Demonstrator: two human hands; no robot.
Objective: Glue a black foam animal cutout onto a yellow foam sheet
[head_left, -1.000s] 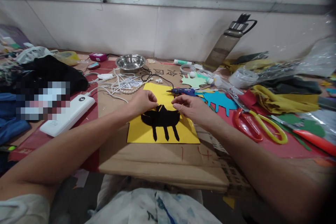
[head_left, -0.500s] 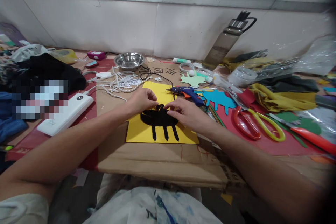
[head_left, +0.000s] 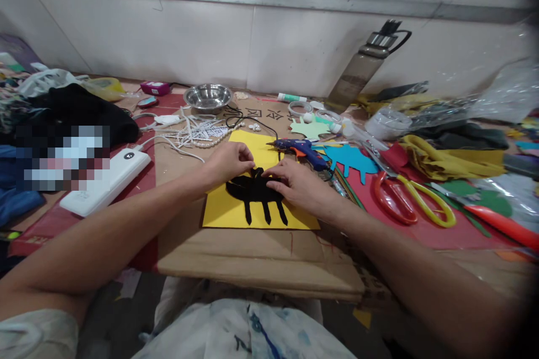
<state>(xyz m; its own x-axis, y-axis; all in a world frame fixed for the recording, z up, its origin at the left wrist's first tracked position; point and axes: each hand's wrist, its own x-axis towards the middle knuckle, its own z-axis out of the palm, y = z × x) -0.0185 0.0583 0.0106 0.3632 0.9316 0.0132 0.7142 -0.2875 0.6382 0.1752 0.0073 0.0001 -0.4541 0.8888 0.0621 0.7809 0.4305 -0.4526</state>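
A black paper cutout [head_left: 252, 193] with three thin legs lies on a yellow sheet [head_left: 227, 210] in the middle of a cardboard board [head_left: 236, 258]. My left hand [head_left: 229, 160] pinches the cutout's top edge between thumb and fingertips. My right hand [head_left: 295, 182] lies across the cutout's right side, fingers pressed down on it. A blue hot glue gun [head_left: 301, 148] rests just behind my right hand.
Red and yellow scissors [head_left: 410, 202] lie to the right beside teal [head_left: 351, 158] and green paper shapes. A white power bank [head_left: 107, 180], tangled white cords and a steel bowl [head_left: 208, 96] sit to the left and behind. A bottle [head_left: 362, 70] leans on the wall.
My right hand moved left from beside the cutout onto its right half and now presses it. The left hand kept its pinch at the top edge.
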